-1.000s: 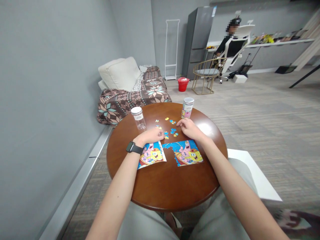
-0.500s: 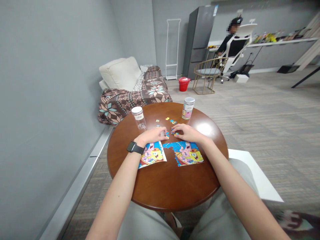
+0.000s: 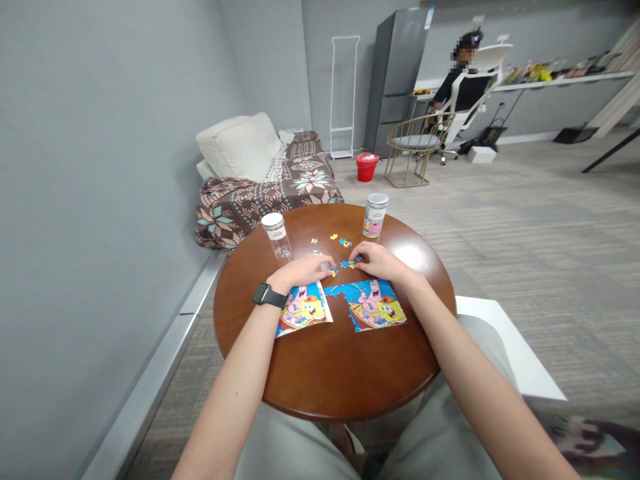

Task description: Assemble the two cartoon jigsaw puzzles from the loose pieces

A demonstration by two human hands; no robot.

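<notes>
My left hand (image 3: 311, 269), a dark watch on its wrist, rests on the round wooden table with fingers curled, thumb and fingertips at a blue-and-yellow puzzle piece (image 3: 333, 272). To its right, my right hand (image 3: 379, 260) arches with thumb and fingers apart over small blue pieces (image 3: 351, 265); its fingers partly cover them. Nearer me lies the partly assembled jigsaw puzzle (image 3: 377, 307), a pink and a yellow cartoon figure on blue, its left part a gap. Beside it, partly under my left wrist, is a printed picture sheet (image 3: 305, 310) of the same scene.
Several loose pieces (image 3: 345, 243) lie beyond my hands. A clear jar (image 3: 280, 243) with a silver lid stands at the far left of the table (image 3: 320, 380), a printed canister (image 3: 374, 220) at the far right. Behind are a covered sofa, a red bin and a seated person.
My right hand has drawn slightly right and its fingers have bent more, uncovering more of the blue pieces. My left hand stays nearly in place.
</notes>
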